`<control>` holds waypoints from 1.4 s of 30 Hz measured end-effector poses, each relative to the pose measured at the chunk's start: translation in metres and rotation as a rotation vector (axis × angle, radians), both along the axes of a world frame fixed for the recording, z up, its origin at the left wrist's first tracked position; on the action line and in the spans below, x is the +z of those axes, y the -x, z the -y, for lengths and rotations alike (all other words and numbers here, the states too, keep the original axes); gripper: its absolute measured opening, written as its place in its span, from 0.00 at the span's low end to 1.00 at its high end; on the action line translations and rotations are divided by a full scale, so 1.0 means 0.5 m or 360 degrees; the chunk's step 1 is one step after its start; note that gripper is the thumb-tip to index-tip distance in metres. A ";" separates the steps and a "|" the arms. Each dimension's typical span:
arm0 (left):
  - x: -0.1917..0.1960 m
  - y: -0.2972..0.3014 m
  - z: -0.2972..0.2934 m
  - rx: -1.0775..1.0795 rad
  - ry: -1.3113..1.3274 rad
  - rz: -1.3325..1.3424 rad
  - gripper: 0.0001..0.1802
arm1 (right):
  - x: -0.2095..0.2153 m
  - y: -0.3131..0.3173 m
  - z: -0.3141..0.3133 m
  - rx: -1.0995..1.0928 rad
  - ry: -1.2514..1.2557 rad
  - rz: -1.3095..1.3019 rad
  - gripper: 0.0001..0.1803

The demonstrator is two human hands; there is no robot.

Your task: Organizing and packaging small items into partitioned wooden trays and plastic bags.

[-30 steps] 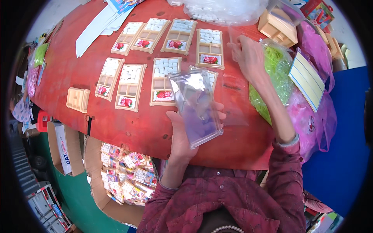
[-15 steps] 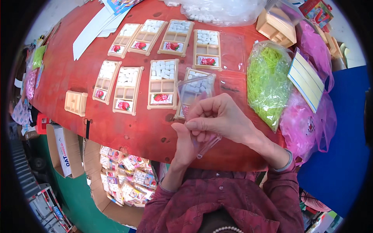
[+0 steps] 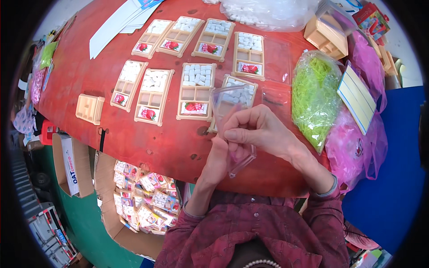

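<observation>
- Above the near part of the red worktop [image 3: 174, 145], a clear plastic lid [image 3: 241, 165] is held tilted, its far end seen across the rightmost tray [image 3: 241, 85] of the near row.
- The lid is gripped by the left hand [image 3: 213, 161], whose palm and thumb are set against its left side.
- The right hand [image 3: 269, 137] is brought in close to the left, over the lid; its thumb and forefinger are pressed together, but whether anything thin is pinched between them cannot be told.
- Beyond the hands, eight tan trays are laid out in two rows of four.
- The far compartment of each is filled with white pieces [image 3: 197, 75]; in seven, a strawberry-printed packet [image 3: 193, 107] is seen in the near compartment, while that end of the rightmost near tray is hidden.
- To the right of the trays, thin clear plastic pieces [image 3: 277, 60] are laid flat.
- Further right, a bag of green shreds [image 3: 316, 100] is placed beside a pink bag [image 3: 355, 149], by which a pale striped card [image 3: 356, 99] is propped.
- At the left, small tan dividers [image 3: 89, 108] are set down.
- Below the worktop, a cardboard box [image 3: 106, 178] is filled with packed sets [image 3: 149, 192].
</observation>
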State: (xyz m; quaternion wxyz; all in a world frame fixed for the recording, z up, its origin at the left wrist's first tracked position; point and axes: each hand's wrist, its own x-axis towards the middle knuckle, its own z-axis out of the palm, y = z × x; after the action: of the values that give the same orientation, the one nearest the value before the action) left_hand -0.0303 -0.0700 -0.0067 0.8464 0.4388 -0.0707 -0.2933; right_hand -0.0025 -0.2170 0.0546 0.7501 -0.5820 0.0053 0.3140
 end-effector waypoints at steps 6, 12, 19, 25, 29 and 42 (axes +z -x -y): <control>0.032 0.001 0.010 0.0116 0.0162 -0.0248 0.38 | 0.012 0.007 -0.008 -0.0157 0.0211 0.0424 0.05; 0.026 -0.029 -0.013 0.0221 0.0427 -0.0286 0.36 | 0.086 -0.030 0.066 -0.0515 0.0433 0.0406 0.07; 0.048 -0.025 -0.021 0.0293 0.0292 -0.0304 0.40 | 0.079 -0.172 0.103 -0.0673 0.1051 0.1129 0.11; 0.052 -0.024 -0.034 0.0383 0.0286 -0.0324 0.38 | 0.044 -0.334 0.077 -0.0560 0.1642 0.2037 0.10; 0.053 -0.022 -0.047 0.0459 0.0249 -0.0370 0.38 | -0.005 -0.443 0.014 -0.0316 0.2072 0.2582 0.04; 0.041 -0.031 -0.053 0.0491 0.0344 -0.0393 0.49 | -0.003 -0.443 -0.060 0.0041 0.1546 0.1880 0.16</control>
State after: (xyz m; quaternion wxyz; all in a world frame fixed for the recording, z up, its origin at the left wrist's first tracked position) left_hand -0.0146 -0.0436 0.0140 0.9256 0.3119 0.0705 -0.2026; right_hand 0.2192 -0.1869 0.0530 0.2844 -0.9177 -0.2660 -0.0783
